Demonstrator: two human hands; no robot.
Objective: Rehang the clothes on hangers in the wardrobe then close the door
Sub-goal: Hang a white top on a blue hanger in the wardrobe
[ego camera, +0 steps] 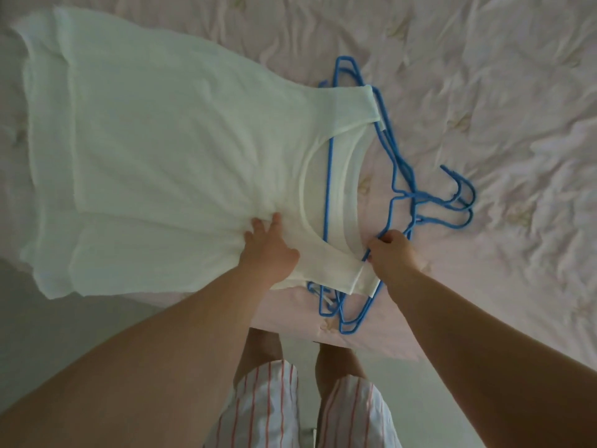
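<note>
A white sleeveless top (pixel 168 150) lies flat on the bed, hem to the far left, neckline toward the right. Several blue wire hangers (pixel 397 176) lie stacked under and beside its shoulder straps, hooks pointing right. One blue bar shows through the neck opening. My left hand (pixel 269 245) grips a bunch of the top's fabric just left of the neckline. My right hand (pixel 392 250) pinches a blue hanger wire by the near shoulder strap. The wardrobe is out of view.
The bed carries a wrinkled pale pink cover (pixel 484 92) that fills the right and top of the view. Its near edge (pixel 355 344) runs just in front of my legs in striped shorts (pixel 268 409). Pale floor (pixel 48 318) shows at the lower left.
</note>
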